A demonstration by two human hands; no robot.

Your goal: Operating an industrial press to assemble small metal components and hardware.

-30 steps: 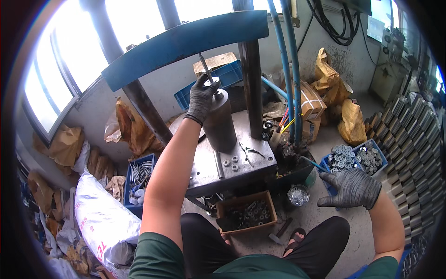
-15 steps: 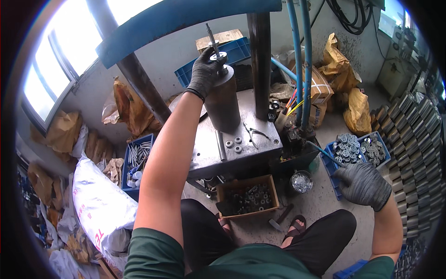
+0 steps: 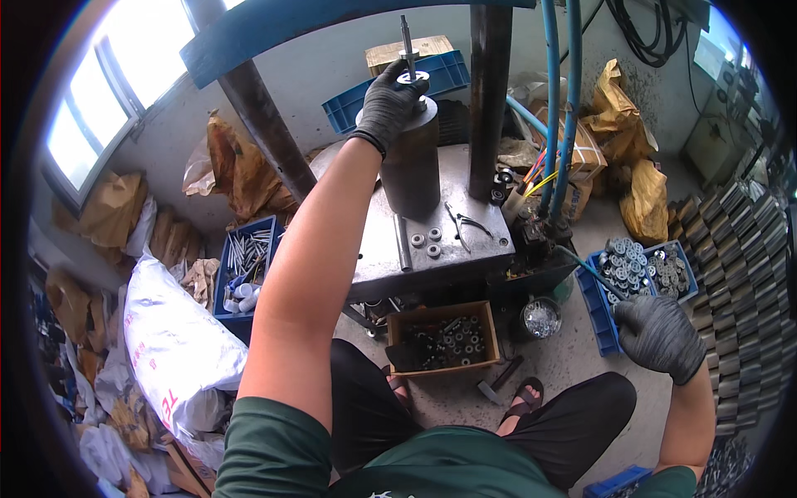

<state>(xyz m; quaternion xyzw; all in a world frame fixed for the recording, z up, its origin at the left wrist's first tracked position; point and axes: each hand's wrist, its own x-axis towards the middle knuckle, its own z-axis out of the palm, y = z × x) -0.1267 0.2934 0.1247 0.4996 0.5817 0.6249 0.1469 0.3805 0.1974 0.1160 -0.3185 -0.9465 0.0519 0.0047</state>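
My left hand (image 3: 388,112), in a grey glove, is closed around a pale metal disc (image 3: 413,77) at the top of an upright dark steel cylinder (image 3: 413,166). A thin metal shaft (image 3: 406,37) stands up through the disc. The cylinder rests on a steel press table (image 3: 374,253). My right hand (image 3: 660,336), also gloved, is closed on the end of a thin blue lever (image 3: 591,272) that runs back to the press's hydraulic unit. On the table in front of the cylinder lie a metal rod (image 3: 402,243), several small rings (image 3: 433,251) and a pair of pliers (image 3: 465,227).
The press's blue crossbeam (image 3: 332,33) and dark columns (image 3: 490,108) frame the cylinder. A wooden box of metal parts (image 3: 490,332), a bucket (image 3: 541,319) and a hammer (image 3: 498,382) are below. Blue bins (image 3: 602,311) stand right, beside stacked metal pieces (image 3: 739,274).
The view has shifted slightly, so the press now appears a little further right and higher. Both hands keep their holds on the disc and the lever.
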